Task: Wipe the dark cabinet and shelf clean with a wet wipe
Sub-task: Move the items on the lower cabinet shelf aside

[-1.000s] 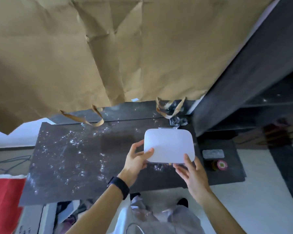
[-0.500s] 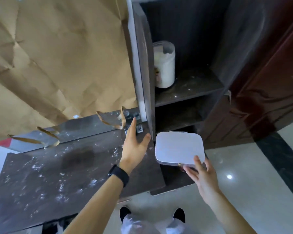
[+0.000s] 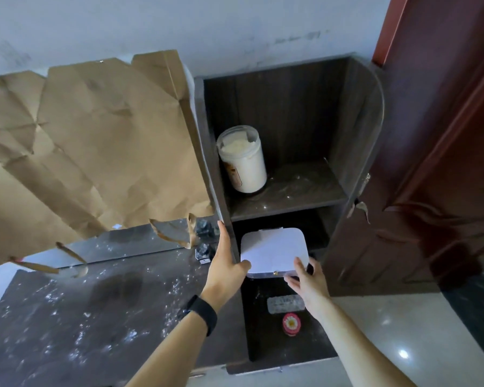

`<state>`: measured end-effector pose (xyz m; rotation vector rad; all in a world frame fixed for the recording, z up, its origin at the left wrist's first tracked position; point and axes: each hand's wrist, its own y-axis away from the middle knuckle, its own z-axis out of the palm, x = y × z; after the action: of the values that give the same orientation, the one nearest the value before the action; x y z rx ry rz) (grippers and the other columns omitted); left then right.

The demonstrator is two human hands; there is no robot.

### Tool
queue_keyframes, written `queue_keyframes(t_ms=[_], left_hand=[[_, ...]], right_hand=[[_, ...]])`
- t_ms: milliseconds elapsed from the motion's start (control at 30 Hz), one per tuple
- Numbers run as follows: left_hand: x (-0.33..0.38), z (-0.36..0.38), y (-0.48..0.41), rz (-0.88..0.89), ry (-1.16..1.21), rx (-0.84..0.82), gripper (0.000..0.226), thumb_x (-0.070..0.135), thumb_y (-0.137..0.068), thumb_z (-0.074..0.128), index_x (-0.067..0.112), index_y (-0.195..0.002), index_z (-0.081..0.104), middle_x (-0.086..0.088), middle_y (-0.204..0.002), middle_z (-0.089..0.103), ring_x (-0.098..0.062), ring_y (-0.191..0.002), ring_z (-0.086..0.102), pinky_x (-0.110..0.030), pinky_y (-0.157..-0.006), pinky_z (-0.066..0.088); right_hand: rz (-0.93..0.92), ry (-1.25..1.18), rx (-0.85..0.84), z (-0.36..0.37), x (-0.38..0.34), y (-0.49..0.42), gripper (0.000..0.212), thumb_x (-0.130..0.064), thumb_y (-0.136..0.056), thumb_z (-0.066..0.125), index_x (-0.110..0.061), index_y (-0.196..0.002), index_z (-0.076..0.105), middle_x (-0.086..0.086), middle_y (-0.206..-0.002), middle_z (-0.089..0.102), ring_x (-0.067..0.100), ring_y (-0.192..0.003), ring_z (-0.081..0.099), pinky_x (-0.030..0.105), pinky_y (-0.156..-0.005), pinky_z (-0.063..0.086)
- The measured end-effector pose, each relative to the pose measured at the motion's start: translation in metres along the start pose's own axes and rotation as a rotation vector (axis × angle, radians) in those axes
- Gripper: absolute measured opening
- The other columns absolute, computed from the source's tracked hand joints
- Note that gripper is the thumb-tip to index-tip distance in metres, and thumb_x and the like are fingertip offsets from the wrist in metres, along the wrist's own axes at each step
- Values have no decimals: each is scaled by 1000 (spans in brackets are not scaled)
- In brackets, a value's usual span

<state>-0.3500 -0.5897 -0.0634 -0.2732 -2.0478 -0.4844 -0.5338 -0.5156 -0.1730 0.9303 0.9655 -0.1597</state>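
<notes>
Change vs 1 s ago: the white box [image 3: 274, 251], then held by 2 hands over the counter [image 3: 81, 317], is now off it and level with the opening under the shelf [image 3: 299, 188] of the dark cabinet [image 3: 277, 107]. The cabinet stands just right of the counter, against the wall. Right hand [image 3: 305, 280]: fingers curled round the box's near right corner, carrying it. Left hand [image 3: 227, 263]: fingers straight along the cabinet's left panel, thumb touching the box's left edge, gripping nothing. No wipe in view. Judgement: wiping not yet begun; box being stowed or repositioned, cannot tell which. Box: smooth white lid, rounded corners, clear lower rim, small brass-coloured clasp. Cabinet: matt dark wood grain. Shelf and counter: speckled with white powder. 1 translucent jar [image 3: 242, 160], pale contents, stands on the shelf's left side.
</notes>
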Motion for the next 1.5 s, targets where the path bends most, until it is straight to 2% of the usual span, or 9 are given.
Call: queue_keyframes(t_ms=[133, 367, 500, 767, 933, 1033, 1233, 1367, 1500], left_hand=[[1, 3, 2, 17, 15, 24, 113, 13, -79, 60, 70, -138, -18, 8, -155, 40, -22, -91, 69, -47, -84, 57], [5, 6, 6, 1, 26, 37, 110, 14, -80, 61, 66, -142, -15, 15, -155, 37, -19, -94, 70, -46, -86, 57], [8, 6, 8, 5, 48, 32, 109, 20, -75, 60, 61, -146, -12, 18, -158, 31, -25, -124, 57, -45, -96, 53], [6, 6, 6, -11, 48, 30, 110, 18, -74, 59, 57, -148, -13, 20, -160, 23, -22, -129, 53, -42, -98, 52], [4, 6, 4, -22, 34, 26, 109, 17, -76, 59, 55, -149, -13, 17, -162, 20, 19, -98, 55, -26, -85, 54], [0, 6, 2, -10, 29, 33, 109, 12, -79, 60, 48, -152, -13, 12, -163, 18, 38, -92, 38, 0, -74, 41], [-5, 9, 0, 31, 36, 52, 110, 11, -76, 57, 45, -153, -14, 14, -162, 12, 46, -84, 26, 7, -67, 34], [-17, 9, 3, 48, -36, 60, 105, 15, -77, 55, 49, -152, -11, 21, -158, 16, 43, -97, 29, 8, -71, 33], [-45, 5, 18, -24, -131, 42, 86, 24, -87, 55, 44, -154, 6, 17, -160, 24, -4, -140, 32, -17, -104, 36]], right_hand=[[-23, -11, 129, 21, 5, -20, 41, -28, -93, 68, -17, -123, 43, 18, -113, 58, 31, -93, 70, 38, -75, 61], [-31, 127, 57, 34, 17, -30, 82, -25, -86, 76, -34, -151, 27, 11, -111, 64, 20, -85, 72, 35, -75, 62], [-64, 49, 84, 49, 13, -44, 73, -15, -87, 74, -24, -148, 34, 14, -106, 62, 23, -80, 70, 46, -83, 60], [-45, 105, 4, 54, 6, -58, 83, -22, -88, 75, -32, -152, 23, 15, -98, 61, 21, -73, 64, 49, -90, 58], [-48, 182, -67, 46, 5, -55, 81, -31, -88, 75, -34, -150, 22, 14, -88, 63, 19, -72, 63, 31, -68, 60], [-35, 290, -70, 44, 3, -52, 94, -43, -85, 74, -42, -153, 9, 16, -108, 69, 26, -95, 71, 44, -90, 58], [5, 446, -48, 39, -5, -49, 102, -62, -76, 74, -47, -152, 6, 12, -117, 66, 24, -93, 71, 31, -70, 57], [-32, 549, -36, 26, -11, -47, 107, -67, -73, 74, -43, -154, 9, 4, -103, 62, 21, -89, 71, 38, -83, 58], [-92, 584, -13, 10, 2, -34, 86, -62, -87, 61, -36, -156, 15, 2, -112, 70, 32, -119, 62, 55, -107, 44]])
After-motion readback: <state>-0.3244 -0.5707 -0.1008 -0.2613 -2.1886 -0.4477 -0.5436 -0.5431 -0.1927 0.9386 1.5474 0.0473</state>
